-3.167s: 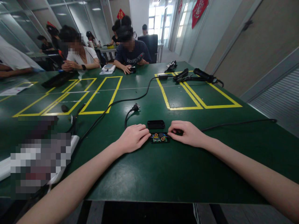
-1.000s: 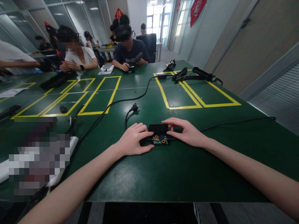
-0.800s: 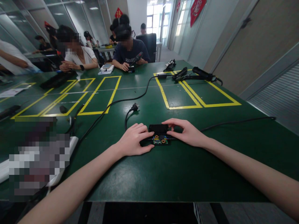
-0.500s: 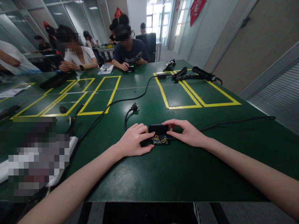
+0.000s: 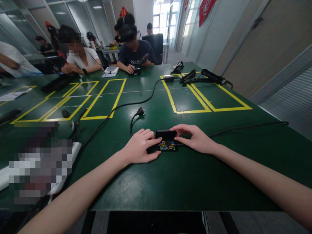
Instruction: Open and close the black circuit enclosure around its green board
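A small circuit board (image 5: 167, 147) with copper coils and coloured wires lies in a dark open case on the table in front of me. My left hand (image 5: 143, 145) grips its left end between thumb and fingers. Just behind the board a black case cover (image 5: 165, 133) stands tilted up, and my right hand (image 5: 191, 138) pinches its right end. A black cable (image 5: 246, 126) runs off to the right from beneath my right hand. Behind my left hand lies a power plug (image 5: 140, 111) on a short black cord.
Yellow tape rectangles (image 5: 191, 112) mark the green table (image 5: 156, 185). A long black cord (image 5: 129, 104) leads to an inline box (image 5: 169, 79) near a black handled tool (image 5: 212, 76). A blurred white object (image 5: 76, 149) lies at left. Across the table a person (image 5: 136, 53) holds a dark tool.
My hands and the case parts look almost unchanged. The view has shifted very slightly.
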